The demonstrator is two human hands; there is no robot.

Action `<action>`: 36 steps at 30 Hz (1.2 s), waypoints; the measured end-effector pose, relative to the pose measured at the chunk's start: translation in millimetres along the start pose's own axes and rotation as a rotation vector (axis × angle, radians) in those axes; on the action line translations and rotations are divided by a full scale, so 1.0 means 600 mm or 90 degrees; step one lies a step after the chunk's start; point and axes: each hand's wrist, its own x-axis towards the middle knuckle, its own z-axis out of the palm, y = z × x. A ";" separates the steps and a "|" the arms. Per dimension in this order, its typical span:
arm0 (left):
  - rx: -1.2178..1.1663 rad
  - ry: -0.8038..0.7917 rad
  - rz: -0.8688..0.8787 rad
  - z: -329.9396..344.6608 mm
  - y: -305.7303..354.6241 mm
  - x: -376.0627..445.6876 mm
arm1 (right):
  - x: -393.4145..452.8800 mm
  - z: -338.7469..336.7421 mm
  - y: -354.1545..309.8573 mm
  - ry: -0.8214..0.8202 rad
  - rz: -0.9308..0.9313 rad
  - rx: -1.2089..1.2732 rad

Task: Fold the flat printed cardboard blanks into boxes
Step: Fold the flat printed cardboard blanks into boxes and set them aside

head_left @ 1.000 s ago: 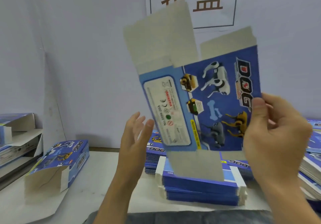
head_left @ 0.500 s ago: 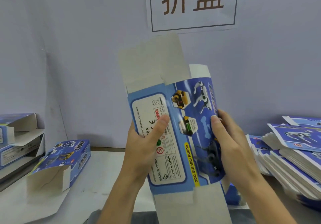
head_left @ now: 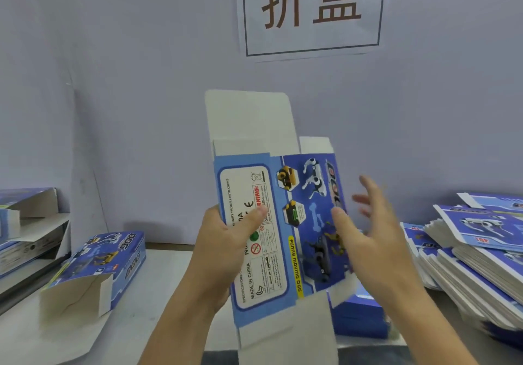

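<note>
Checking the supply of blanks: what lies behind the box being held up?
Behind the box, a stack of blue blanks shows at its lower right. How far the stack runs behind it is covered.

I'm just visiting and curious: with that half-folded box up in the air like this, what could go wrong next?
Only the left hand grips the box, thumb across the label panel; the right hand is open beside it, so the box might twist or slip. The tall white flap on top stands loose and could crease. The stack of flat sheets on the right leans unevenly, and a stray elbow might knock it.
</note>
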 end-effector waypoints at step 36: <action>0.114 0.112 0.479 0.036 0.053 -0.028 | -0.028 -0.013 -0.126 0.087 -0.375 -0.167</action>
